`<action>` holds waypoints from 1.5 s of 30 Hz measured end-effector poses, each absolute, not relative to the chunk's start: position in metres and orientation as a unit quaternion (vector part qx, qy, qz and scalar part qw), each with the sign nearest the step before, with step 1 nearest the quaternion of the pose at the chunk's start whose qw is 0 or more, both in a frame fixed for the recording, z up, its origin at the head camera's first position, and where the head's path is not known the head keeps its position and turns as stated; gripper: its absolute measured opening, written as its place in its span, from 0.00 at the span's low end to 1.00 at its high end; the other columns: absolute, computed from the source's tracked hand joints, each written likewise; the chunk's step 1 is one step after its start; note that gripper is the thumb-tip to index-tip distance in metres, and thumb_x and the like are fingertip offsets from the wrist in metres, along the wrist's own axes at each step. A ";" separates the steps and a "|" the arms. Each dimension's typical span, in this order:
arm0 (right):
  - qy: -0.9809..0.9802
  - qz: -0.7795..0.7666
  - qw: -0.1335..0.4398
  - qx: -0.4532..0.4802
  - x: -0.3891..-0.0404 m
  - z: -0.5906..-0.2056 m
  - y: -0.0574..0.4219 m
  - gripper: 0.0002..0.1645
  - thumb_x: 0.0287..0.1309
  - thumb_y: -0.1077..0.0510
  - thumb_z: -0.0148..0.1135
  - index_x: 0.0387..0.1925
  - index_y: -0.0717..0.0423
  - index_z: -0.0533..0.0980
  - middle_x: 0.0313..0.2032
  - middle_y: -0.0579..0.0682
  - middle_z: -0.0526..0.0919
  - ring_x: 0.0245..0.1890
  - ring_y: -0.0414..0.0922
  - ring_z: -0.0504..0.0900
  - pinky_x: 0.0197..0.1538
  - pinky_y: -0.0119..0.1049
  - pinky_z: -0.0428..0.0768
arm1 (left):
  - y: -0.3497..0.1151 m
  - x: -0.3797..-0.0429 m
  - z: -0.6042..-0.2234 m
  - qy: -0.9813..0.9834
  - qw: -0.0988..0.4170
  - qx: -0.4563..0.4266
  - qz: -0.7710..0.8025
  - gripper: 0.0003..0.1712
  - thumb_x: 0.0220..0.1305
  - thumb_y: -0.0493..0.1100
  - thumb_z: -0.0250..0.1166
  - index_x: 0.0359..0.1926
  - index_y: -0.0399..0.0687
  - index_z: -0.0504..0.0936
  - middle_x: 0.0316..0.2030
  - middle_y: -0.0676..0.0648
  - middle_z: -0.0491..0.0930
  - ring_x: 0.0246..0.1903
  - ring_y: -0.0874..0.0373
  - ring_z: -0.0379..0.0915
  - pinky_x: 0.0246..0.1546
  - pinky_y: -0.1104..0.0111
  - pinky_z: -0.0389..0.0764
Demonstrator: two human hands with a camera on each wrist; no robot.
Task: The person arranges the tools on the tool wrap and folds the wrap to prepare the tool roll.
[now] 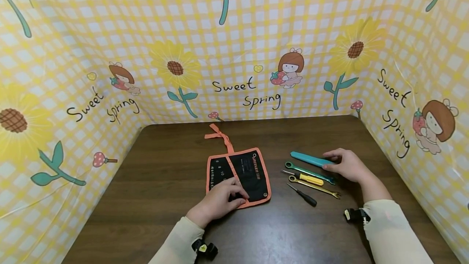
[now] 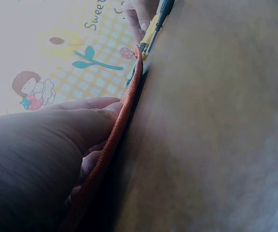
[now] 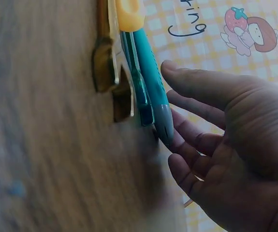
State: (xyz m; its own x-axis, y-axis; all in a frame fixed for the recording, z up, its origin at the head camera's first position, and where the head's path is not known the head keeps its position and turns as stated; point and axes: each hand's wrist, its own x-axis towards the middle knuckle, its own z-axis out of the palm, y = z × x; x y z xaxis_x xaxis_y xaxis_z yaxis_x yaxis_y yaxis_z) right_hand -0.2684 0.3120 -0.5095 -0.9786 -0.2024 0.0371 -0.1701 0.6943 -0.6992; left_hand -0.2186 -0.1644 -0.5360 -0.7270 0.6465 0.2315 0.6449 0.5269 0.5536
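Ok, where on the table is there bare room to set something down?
Bare wood lies left of the black pouch, and beyond the teal tool up to the patterned cloth. It's crowded from that tool, at the right hand, to the black screwdriver.

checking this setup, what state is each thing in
Black tool pouch, laid out, left hand touching it
Orange tie, loose, not wrapped round pouch
Long teal tool, lying, right hand at one end
Green combination wrench, lying, unheld
Yellow screwdriver, lying, unheld
Gold combination wrench, lying, unheld
Black screwdriver, lying, unheld
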 end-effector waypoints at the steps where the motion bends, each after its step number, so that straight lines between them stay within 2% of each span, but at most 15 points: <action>1: 0.920 -0.379 0.022 -0.099 -0.269 -0.510 0.312 0.29 0.63 0.52 0.76 0.61 0.62 0.82 0.55 0.63 0.81 0.54 0.60 0.79 0.54 0.55 0.78 | -0.164 -0.218 -0.536 0.874 0.002 0.369 0.317 0.10 0.67 0.44 0.75 0.44 0.69 0.90 0.42 0.62 0.77 0.40 0.66 0.72 0.41 0.69 0.77; 12: 0.918 -0.386 0.027 -0.087 -0.269 -0.513 0.311 0.29 0.59 0.52 0.79 0.59 0.61 0.83 0.52 0.61 0.82 0.47 0.54 0.78 0.46 0.44 0.76 | -0.163 -0.217 -0.533 0.880 0.020 0.350 0.320 0.13 0.68 0.41 0.74 0.45 0.70 0.90 0.42 0.63 0.76 0.39 0.66 0.72 0.41 0.68 0.77; 19: 0.918 -0.386 0.026 -0.085 -0.271 -0.516 0.310 0.30 0.57 0.53 0.80 0.59 0.62 0.83 0.50 0.60 0.81 0.43 0.51 0.74 0.44 0.45 0.74 | -0.162 -0.218 -0.532 0.883 0.023 0.347 0.316 0.14 0.68 0.41 0.74 0.46 0.71 0.91 0.42 0.64 0.76 0.36 0.67 0.71 0.37 0.70 0.76; 32: 0.924 -0.365 0.026 -0.109 -0.269 -0.519 0.309 0.22 0.62 0.55 0.77 0.54 0.59 0.85 0.43 0.53 0.80 0.38 0.49 0.72 0.39 0.41 0.74 | -0.161 -0.217 -0.535 0.884 0.012 0.347 0.313 0.10 0.69 0.43 0.73 0.41 0.71 0.88 0.39 0.62 0.75 0.34 0.68 0.71 0.38 0.70 0.76; 45: 0.926 -0.355 0.007 -0.130 -0.258 -0.505 0.295 0.21 0.63 0.52 0.76 0.53 0.57 0.84 0.42 0.51 0.79 0.39 0.48 0.71 0.39 0.41 0.73 | -0.161 -0.216 -0.535 0.888 0.023 0.339 0.309 0.10 0.72 0.44 0.70 0.41 0.72 0.87 0.40 0.66 0.76 0.36 0.67 0.73 0.38 0.71 0.78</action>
State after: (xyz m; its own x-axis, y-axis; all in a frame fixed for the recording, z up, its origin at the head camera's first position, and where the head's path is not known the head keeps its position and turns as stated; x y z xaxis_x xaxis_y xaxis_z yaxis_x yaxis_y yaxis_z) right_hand -0.2584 0.2947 -0.5054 -0.9660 -0.2464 0.0786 -0.2358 0.7138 -0.6595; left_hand -0.2160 -0.1613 -0.5354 -0.7695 0.6160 0.1683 0.5876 0.5798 0.5645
